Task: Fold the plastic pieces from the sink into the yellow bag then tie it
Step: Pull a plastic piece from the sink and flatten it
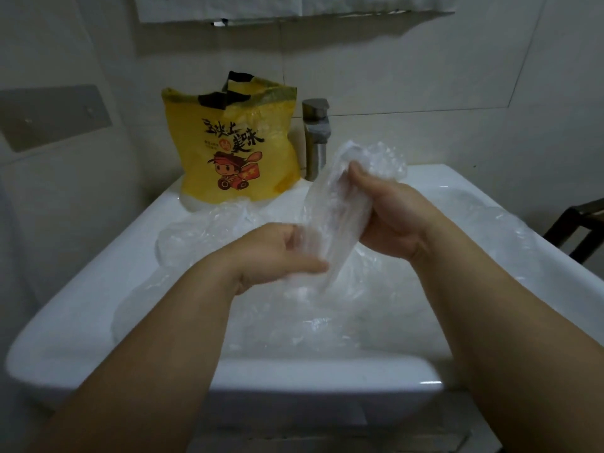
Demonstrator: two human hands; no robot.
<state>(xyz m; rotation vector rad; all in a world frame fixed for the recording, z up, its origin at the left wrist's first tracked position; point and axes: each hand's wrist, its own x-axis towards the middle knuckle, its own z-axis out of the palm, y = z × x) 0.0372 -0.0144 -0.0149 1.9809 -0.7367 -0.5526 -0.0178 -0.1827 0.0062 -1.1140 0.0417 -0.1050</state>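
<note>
A white rectangular sink (98,289) fills most of the view, its basin heaped with clear, crinkled plastic pieces (294,322) that spread from the left side across to the far right edge. On the back left corner of the sink stands the yellow bag (235,142) — upright, its mouth open, black handles (240,80) rising from the top, printed with dark characters and a cartoon figure; some clear plastic shows inside it through the thin side. Just to the right of the bag a brushed-metal tap (315,138) rises against the tiled wall (425,60). A grey plate (54,116) is fixed to the wall on the left, and a dark frame (575,230) edges in at the right. Both hands are raised over the basin, holding one long strip of clear plastic (330,217) that slants between them. The right hand (389,220) grips the upper part, thumb pressed into it, where the plastic bunches into a crumpled end — near the tap. The left hand (277,253) holds the lower end, fingers curled around it and thumb along the front.
</note>
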